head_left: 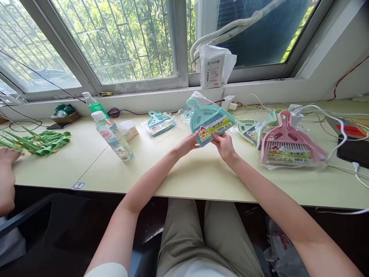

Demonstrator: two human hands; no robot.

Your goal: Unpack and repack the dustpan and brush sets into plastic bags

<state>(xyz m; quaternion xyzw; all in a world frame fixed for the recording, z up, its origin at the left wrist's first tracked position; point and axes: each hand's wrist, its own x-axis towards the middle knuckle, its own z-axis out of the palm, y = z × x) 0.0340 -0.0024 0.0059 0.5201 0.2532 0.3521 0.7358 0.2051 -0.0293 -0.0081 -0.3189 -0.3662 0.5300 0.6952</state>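
A teal dustpan and brush set with a yellow-green label is held up over the table, tilted, clear plastic wrap at its top. My left hand grips its lower left edge. My right hand pinches the bottom edge near the label. Behind it to the left, a smaller-looking teal dustpan set lies flat in its wrap. To the right are a pink dustpan set in clear plastic and a green dustpan set, partly covered by neighbouring wrap.
Two bottles stand left of centre beside a small tissue box. Green stalks lie at the far left, near another person's hand. White cables and a black device occupy the right. A white package stands on the windowsill.
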